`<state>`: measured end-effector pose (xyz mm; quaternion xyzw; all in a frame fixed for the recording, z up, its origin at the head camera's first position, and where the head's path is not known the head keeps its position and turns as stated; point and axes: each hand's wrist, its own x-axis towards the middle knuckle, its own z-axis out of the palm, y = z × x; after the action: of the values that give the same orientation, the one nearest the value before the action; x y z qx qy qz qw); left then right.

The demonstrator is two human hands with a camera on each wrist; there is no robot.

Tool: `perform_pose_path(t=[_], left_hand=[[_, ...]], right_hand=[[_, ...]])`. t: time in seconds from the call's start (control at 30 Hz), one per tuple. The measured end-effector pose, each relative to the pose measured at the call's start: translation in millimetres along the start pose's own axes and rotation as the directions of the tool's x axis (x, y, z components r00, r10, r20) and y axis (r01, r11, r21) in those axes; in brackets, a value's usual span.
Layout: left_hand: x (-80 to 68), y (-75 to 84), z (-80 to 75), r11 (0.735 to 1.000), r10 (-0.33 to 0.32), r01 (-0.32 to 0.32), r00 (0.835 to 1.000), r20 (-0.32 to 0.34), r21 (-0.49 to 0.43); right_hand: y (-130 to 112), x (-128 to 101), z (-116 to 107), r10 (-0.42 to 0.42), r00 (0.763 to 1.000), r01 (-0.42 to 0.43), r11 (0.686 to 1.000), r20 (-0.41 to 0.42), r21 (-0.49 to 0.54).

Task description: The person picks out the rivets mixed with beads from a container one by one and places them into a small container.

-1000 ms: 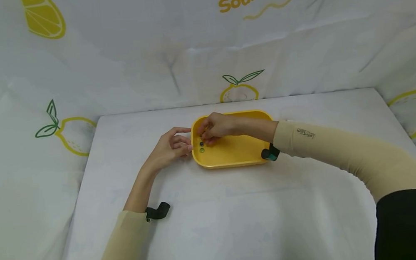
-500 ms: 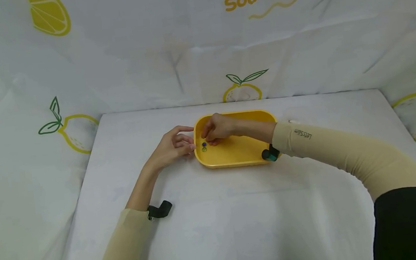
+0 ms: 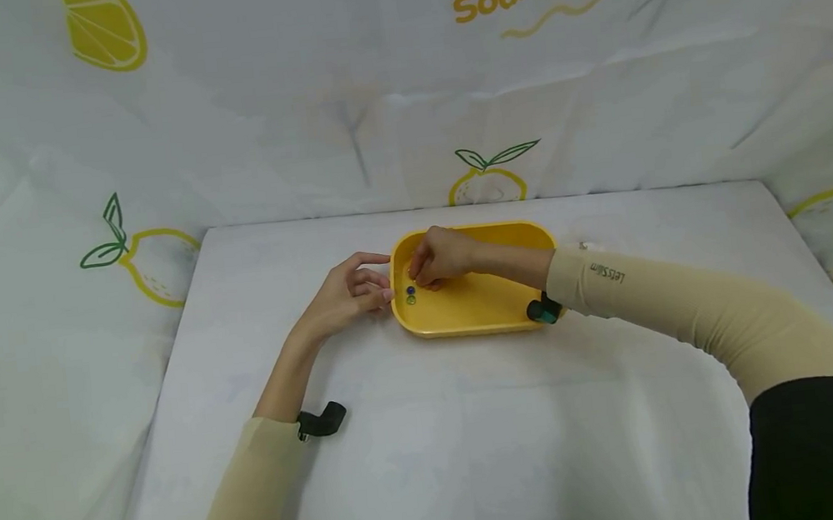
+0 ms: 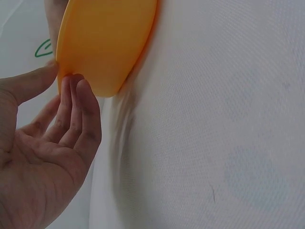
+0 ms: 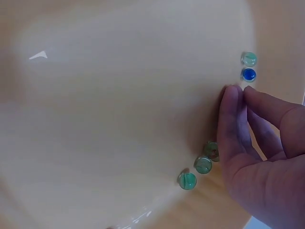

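5 marbles [image 5: 203,164] are laid in the yellow tray [image 3: 481,308]; right hand [image 3: 441,259] fingertips pressed together, nothing visibly pinched; tray edge touched by left hand [image 3: 348,293].

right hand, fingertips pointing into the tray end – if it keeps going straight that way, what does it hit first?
Likely the blue marble, just beyond the right hand fingertips, with a pale green marble right behind it. After those comes the yellow tray end wall. Depth is unclear, so the fingers might pass above them.

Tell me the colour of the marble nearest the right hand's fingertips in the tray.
Blue: the small glass marble is deep blue, clearest in the right wrist view.
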<state>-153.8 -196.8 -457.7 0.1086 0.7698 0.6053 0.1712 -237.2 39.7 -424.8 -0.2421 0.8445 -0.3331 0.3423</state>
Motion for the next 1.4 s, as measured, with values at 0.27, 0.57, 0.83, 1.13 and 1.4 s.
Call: perform_pose_path(t=[0.27,0.57,0.83,1.13,1.4], left_hand=[[0.0,-0.2,-0.4,1.0,0.007,-0.007,1.0,0.001,-0.006],[1.4,-3.2,-0.4,1.0,0.009,-0.009,1.0,-0.003,-0.01],[1.3,-3.9,-0.1,1.0,0.011,-0.011,1.0,0.001,-0.013],[0.8,-1.8,0.7,1.0,0.017,-0.017,1.0,0.0,-0.006],[0.5,-1.1,0.3,1.0,0.012,-0.012,1.0,-0.008,0.002]], right_hand=[[-1.8,0.9,1.3,-0.043,0.999,0.043,0.996,0.002,-0.073],[0.2,0.3,0.7,-0.04,0.999,0.04,0.991,0.005,-0.125],[5.0,-2.5,0.0,-0.022,1.0,0.02,0.986,-0.011,-0.165],[3.0,-2.7,-0.6,-0.043,0.999,0.045,0.972,0.014,-0.229],[1.6,-2.1,-1.9,-0.057,0.998,0.063,0.96,0.031,-0.274]])
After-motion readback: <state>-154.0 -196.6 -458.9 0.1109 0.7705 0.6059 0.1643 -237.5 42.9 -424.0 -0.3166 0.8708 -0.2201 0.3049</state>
